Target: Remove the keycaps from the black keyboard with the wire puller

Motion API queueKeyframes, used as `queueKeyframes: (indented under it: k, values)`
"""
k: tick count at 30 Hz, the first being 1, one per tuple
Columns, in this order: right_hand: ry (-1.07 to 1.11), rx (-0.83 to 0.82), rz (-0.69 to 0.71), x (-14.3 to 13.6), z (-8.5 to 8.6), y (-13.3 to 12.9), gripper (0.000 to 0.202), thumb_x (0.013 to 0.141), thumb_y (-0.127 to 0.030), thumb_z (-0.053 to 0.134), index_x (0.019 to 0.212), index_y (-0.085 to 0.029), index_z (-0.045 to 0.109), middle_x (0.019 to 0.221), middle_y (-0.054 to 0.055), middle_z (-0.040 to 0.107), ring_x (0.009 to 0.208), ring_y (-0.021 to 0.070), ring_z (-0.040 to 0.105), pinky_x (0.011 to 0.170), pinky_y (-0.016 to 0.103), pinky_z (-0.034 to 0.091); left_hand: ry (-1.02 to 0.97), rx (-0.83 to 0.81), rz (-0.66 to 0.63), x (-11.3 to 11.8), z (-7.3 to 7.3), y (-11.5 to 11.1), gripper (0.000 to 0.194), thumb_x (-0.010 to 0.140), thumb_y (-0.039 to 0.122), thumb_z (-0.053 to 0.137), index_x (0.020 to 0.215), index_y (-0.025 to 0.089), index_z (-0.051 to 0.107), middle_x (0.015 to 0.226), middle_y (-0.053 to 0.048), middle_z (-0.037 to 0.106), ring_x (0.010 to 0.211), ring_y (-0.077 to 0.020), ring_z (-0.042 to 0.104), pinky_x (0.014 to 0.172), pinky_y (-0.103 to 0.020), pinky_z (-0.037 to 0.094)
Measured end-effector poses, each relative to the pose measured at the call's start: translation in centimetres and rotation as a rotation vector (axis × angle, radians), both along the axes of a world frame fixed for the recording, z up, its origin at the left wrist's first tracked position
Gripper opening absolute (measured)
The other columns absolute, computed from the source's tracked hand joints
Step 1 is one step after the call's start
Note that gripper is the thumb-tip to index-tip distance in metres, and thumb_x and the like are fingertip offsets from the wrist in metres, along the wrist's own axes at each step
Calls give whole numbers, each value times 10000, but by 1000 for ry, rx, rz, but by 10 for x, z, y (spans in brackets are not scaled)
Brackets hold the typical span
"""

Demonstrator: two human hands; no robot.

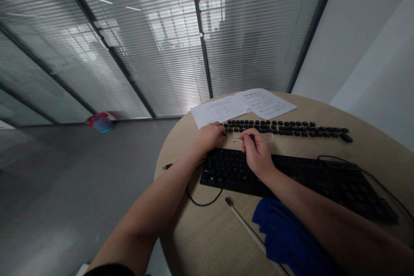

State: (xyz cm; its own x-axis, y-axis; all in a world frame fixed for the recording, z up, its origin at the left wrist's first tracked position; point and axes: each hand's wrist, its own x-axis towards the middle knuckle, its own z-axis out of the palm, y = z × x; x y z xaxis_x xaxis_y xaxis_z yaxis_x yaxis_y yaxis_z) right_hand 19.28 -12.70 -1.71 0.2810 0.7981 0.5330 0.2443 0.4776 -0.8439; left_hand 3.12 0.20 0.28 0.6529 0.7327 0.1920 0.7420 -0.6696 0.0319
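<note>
The keyboard (226,166) is positioned on the tabletop (194,228). Rows of keycaps (293,132) are arranged behind it, with printed sheets (265,102) placed farther back. The brush (241,217) is laid before the keyboard, left of the cloth (284,230). The basket (102,123) is located on the floor (80,172), left of the tabletop.

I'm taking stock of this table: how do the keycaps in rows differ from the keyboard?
The keycaps are small, separate pieces; the keyboard is one long body. The keycaps lie farther off, the keyboard nearer. Both are black and lie on the table.
</note>
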Motion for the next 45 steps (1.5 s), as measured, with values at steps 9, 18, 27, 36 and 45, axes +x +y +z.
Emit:
queueKeyframes:
  k: [9, 18, 27, 36, 45]
  values:
    - [36, 3, -8, 2, -2, -2, 176, 1021, -305, 497, 911, -247, 621, 668, -33, 526, 596, 165, 511, 591, 300, 416, -161, 0, 35, -16, 11, -7, 179, 923, 280, 720, 1080, 223, 784, 1056, -74, 751, 919, -240, 702, 769, -321, 508]
    - [45, -316, 277, 10, 19, 3, 206, 944, -414, 639, 1033, -229, 642, 783, 10, 688, 654, 167, 653, 447, 240, 448, -263, -156, -125, -28, 11, -19, 134, 953, 260, 663, 933, 200, 781, 859, -30, 764, 778, -182, 676, 722, -293, 491]
    - [-75, -490, 519, 25, 21, -9, 310, 913, -508, 681, 837, -216, 612, 614, -16, 655, 483, 120, 596, 399, 210, 414, -246, -320, -365, -20, 5, -24, 133, 928, 290, 676, 937, 203, 776, 928, -44, 762, 838, -183, 679, 777, -307, 504]
    - [-258, -471, 429, 17, 1, -14, 298, 955, -519, 592, 862, -238, 563, 565, -58, 547, 484, 141, 537, 483, 258, 420, -267, -381, -415, -13, -6, -26, 157, 896, 257, 651, 960, 203, 783, 905, -47, 751, 822, -194, 669, 773, -329, 486]
    - [-265, -519, 537, 19, 0, -14, 293, 1002, -514, 528, 888, -245, 512, 601, -61, 512, 521, 144, 512, 521, 265, 425, -279, -418, -438, -14, -10, -21, 164, 897, 262, 655, 960, 177, 780, 881, -45, 748, 803, -181, 657, 734, -302, 460]
